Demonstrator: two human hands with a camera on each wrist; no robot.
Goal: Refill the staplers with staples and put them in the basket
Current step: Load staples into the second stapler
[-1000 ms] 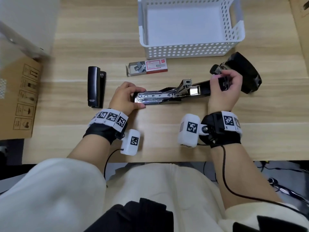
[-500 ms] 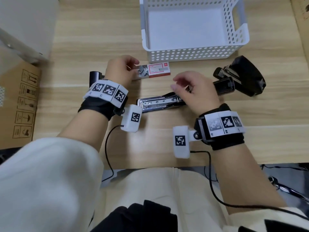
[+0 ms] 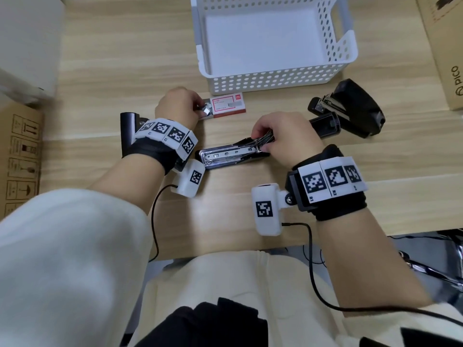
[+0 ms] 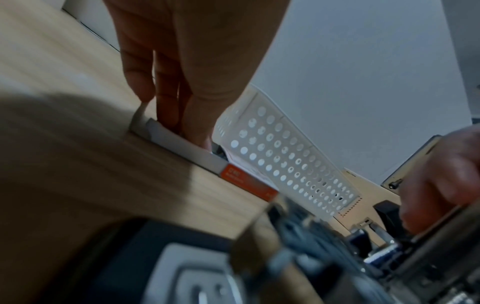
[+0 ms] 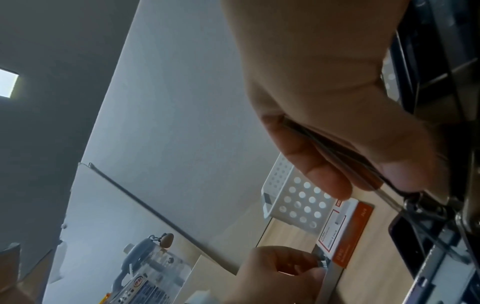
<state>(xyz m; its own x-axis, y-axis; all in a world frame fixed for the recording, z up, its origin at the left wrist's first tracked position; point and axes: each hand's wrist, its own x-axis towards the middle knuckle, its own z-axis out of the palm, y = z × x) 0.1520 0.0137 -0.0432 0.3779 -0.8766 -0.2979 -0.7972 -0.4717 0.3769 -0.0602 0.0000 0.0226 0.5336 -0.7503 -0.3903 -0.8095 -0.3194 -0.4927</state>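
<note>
The left hand (image 3: 179,106) pinches staples from the staple box (image 3: 226,106) near the basket (image 3: 273,78); the right hand (image 3: 283,137) holds the opened stapler's (image 3: 225,157) pusher back on the bench; lift one strip squarely, seat it flat

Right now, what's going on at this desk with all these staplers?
A person is refilling staplers. The left hand is picking at the staples in the open end of the staple box, while the right hand holds the spring piece of the opened stapler lying in front of them. A second black stapler sits to the right and a third is partly hidden behind the left wrist. The white basket has no stapler in it yet.
</note>
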